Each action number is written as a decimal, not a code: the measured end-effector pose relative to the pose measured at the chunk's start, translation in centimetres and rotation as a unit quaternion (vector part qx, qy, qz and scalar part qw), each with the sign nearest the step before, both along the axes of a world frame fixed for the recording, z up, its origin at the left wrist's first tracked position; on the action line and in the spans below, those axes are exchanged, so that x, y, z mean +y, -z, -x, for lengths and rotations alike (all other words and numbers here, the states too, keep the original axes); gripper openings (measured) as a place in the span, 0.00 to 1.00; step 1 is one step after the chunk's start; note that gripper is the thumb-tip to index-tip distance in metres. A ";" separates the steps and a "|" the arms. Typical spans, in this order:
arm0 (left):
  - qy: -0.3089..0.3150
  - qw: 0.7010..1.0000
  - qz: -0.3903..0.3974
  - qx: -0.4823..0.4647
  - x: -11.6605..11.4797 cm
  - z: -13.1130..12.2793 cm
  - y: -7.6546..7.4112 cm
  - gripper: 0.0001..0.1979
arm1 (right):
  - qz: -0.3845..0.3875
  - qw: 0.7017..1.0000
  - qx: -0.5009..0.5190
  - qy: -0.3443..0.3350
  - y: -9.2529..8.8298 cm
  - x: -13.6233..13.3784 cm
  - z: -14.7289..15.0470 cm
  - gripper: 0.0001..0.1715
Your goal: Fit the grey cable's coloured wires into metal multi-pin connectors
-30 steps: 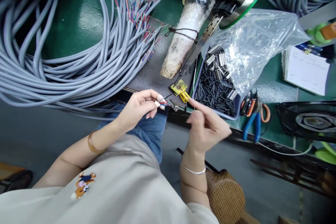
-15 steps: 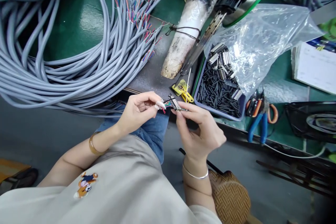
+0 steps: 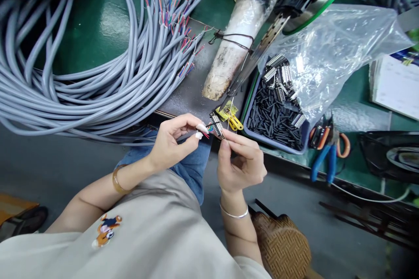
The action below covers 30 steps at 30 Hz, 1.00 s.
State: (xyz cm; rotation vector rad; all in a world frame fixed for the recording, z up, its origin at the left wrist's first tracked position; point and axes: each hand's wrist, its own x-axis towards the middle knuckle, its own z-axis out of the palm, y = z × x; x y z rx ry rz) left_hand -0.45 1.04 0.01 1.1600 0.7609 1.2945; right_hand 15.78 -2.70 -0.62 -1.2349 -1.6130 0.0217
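Observation:
My left hand (image 3: 173,141) pinches the stripped end of a grey cable, its coloured wires (image 3: 205,132) showing at my fingertips. My right hand (image 3: 240,163) pinches a small metal connector (image 3: 216,125) right against those wires. Both hands meet at the bench's front edge, above my lap. A blue tray (image 3: 296,141) of black sleeve pieces and metal connectors lies just right of my hands, under a clear plastic bag (image 3: 327,52).
A large bundle of grey cables (image 3: 81,78) with stripped coloured ends covers the green bench at left. A taped white tool (image 3: 232,48) and a yellow clip (image 3: 231,115) lie ahead. Blue and orange pliers (image 3: 327,157) rest at right, beside a black fan (image 3: 393,152).
My right hand came in from the tray side, took the metal connector and drew it against the wires in my left hand. The view shifted slightly.

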 end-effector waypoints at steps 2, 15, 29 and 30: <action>-0.016 1.000 0.022 0.008 0.0 -0.1 -0.1 0.02 | 0.002 1.000 0.015 -0.006 0.3 -0.1 0.1 0.12; -0.003 0.997 0.073 0.015 -0.1 -0.1 -0.3 0.09 | 0.034 0.995 0.085 -0.035 -1.7 0.1 -0.3 0.11; -0.037 0.997 -0.034 0.066 -0.4 -0.1 0.2 0.04 | -0.022 0.998 -0.060 0.017 -0.2 0.4 -0.3 0.11; -0.041 0.996 -0.020 0.078 -0.4 -0.2 0.1 0.05 | -0.016 0.998 -0.057 0.017 -0.1 0.4 -0.3 0.11</action>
